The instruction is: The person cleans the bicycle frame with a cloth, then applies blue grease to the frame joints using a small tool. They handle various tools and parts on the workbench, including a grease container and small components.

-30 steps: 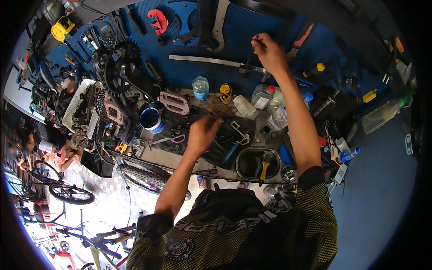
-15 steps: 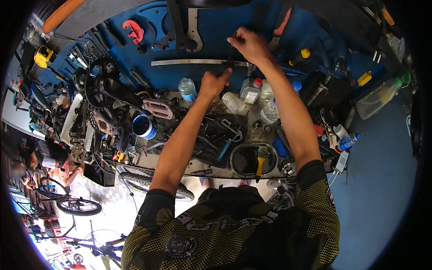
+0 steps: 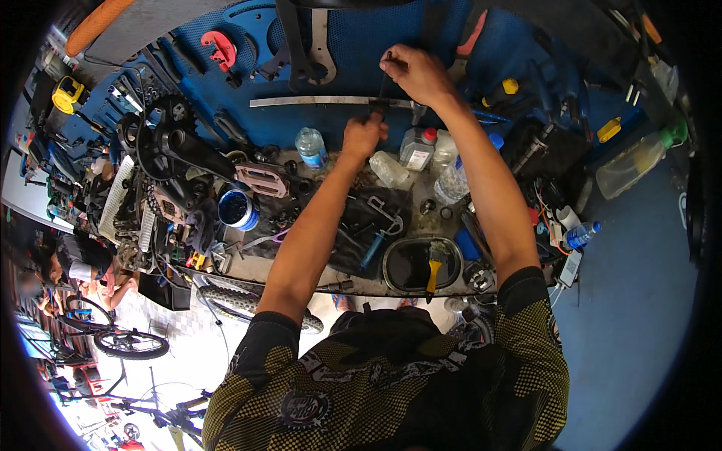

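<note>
Against the blue pegboard, my right hand [image 3: 418, 75] is closed in a pinch on the upper end of a thin dark tool [image 3: 384, 85], whose exact kind I cannot make out. The tool hangs upright, crossing a narrow pale metal strip [image 3: 316, 101] fixed on the board. Just below, my left hand [image 3: 362, 137] has its fingers curled around the tool's lower end. Beneath the hands on the bench stand a clear bottle with a blue label [image 3: 311, 149], a crumpled clear plastic bottle [image 3: 389, 171] and a grey bottle with a red cap [image 3: 417, 148].
An oval pan of dark liquid [image 3: 406, 289] holds a yellow-handled brush [image 3: 434, 276] at the bench's front edge. A blue-and-white tub [image 3: 238, 210], a crankset [image 3: 184, 143] and pedals crowd the left. Wrenches [image 3: 322, 49] hang above. Another person [image 3: 86, 259] is at far left.
My left hand has drawn its fingers in and now closes at the tool's lower end. The right hand keeps its pinch in nearly the same place.
</note>
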Available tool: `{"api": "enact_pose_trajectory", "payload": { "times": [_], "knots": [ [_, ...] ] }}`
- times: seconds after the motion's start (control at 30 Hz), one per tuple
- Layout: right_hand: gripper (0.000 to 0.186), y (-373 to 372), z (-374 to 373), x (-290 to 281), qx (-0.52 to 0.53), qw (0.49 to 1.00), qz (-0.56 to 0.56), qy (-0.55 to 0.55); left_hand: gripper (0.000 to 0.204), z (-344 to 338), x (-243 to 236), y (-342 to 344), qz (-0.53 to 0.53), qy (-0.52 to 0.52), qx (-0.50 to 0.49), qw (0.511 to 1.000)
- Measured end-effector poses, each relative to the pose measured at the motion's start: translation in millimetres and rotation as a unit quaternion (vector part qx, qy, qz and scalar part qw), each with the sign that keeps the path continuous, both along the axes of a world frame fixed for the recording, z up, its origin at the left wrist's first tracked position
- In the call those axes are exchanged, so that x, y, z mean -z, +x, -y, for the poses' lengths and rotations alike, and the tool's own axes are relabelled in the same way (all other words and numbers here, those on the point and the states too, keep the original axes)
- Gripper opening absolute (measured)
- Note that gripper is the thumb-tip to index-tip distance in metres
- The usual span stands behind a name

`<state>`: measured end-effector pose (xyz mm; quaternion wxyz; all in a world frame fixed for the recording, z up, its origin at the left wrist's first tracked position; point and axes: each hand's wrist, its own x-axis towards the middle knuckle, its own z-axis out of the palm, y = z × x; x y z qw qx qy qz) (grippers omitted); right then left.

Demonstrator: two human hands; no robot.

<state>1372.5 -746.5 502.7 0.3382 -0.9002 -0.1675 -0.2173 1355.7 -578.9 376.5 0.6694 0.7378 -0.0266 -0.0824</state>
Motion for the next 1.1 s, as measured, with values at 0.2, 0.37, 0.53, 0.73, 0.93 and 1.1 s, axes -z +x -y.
{"api": "enact_pose_trajectory", "payload": {
  "times": [0.2, 0.37, 0.53, 0.73, 0.93, 1.1],
  "knots": [
    [0.034, 5.9, 4.5, 9.8, 0.038, 0.999, 0.005, 0.000, 0.050, 1.7, -6.7, -9.7, -0.196, -0.196, 0.058, 0.959],
    [0.028, -0.1, -5.5, 7.1, 0.073, 0.994, 0.043, -0.067, 0.052, 1.6, -8.5, -10.9, -0.181, -0.176, 0.056, 0.966],
    [0.027, -5.4, -6.8, 6.3, 0.075, 0.990, 0.074, -0.093, 0.054, 2.9, -6.8, -9.4, -0.174, -0.179, 0.056, 0.967],
    [0.025, -20.0, -11.2, 8.1, 0.041, 0.993, 0.065, -0.085, 0.054, 1.5, -5.7, -8.6, -0.176, -0.181, 0.053, 0.966],
    [0.024, -16.4, -11.0, 12.9, 0.063, 0.991, 0.098, -0.070, 0.056, 2.8, -6.9, -7.1, -0.161, -0.160, 0.059, 0.972],
    [0.027, -12.6, -13.2, 10.6, 0.099, 0.990, 0.063, -0.074, 0.057, -0.6, -1.5, -13.6, -0.157, -0.153, 0.059, 0.974]
  ]
}}
